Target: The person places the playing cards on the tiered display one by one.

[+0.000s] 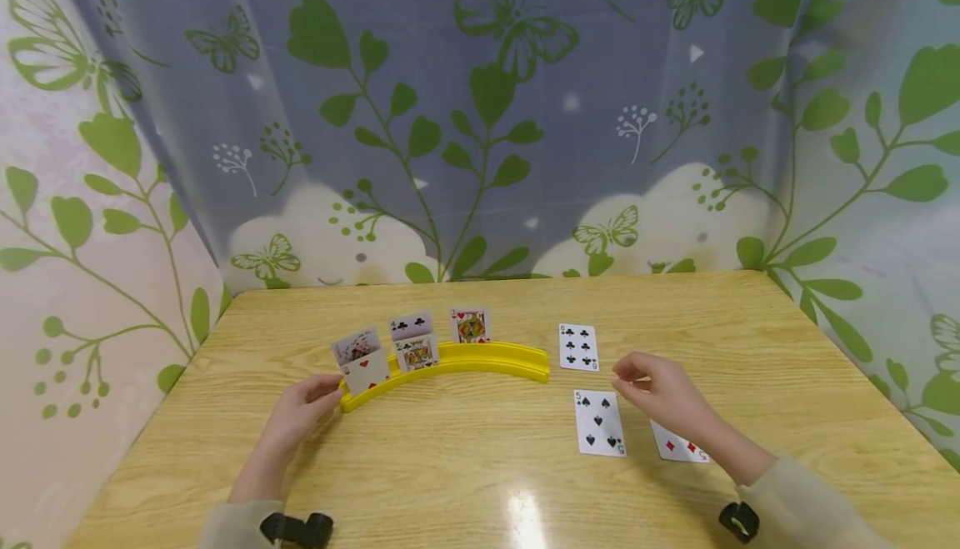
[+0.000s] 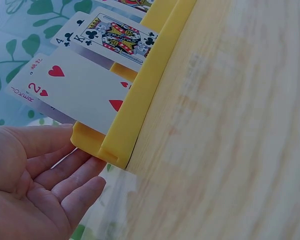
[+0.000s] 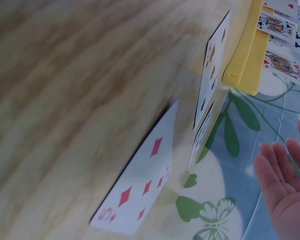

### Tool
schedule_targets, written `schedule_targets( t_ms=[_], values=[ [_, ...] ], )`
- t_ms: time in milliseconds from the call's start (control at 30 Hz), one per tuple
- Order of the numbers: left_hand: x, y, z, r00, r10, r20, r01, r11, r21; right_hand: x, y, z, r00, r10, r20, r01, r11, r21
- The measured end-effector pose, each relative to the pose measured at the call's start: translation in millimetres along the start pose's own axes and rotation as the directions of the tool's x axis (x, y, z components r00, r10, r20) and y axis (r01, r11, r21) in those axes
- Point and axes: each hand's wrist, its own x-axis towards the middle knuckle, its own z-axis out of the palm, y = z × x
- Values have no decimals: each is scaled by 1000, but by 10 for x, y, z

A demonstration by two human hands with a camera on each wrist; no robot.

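My left hand (image 1: pixel 295 416) is at the left end of a curved yellow card holder (image 1: pixel 491 357), its thumb and fingertips touching that end. In the holder's slots stand a two of hearts (image 2: pixel 75 87) before a joker (image 2: pixel 21 94), and a king of clubs (image 2: pixel 119 40) before a four of clubs (image 2: pixel 65 36). Farther right stands a hearts face card (image 1: pixel 471 326). My right hand (image 1: pixel 663 395) hovers above the table with nothing in it, near a six of clubs (image 1: pixel 578 347) and a five of spades (image 1: pixel 599 422). A five of diamonds (image 3: pixel 140 182) lies partly hidden under that arm in the head view.
The wooden table (image 1: pixel 450 482) reaches back to a curtain (image 1: pixel 420 157) printed with leaves and butterflies, which also hangs on both sides. Each wrist wears a black strap device (image 1: pixel 300 530). The three loose cards lie face up right of the holder.
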Motion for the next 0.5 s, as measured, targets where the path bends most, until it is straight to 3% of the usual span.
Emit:
schedule_targets(
  t_ms=[500],
  values=[
    [-7,-5,-2,1000,12,-3,-12,1000,8,-189,113,-173,998,59,-23,-60,998,-25]
  ],
)
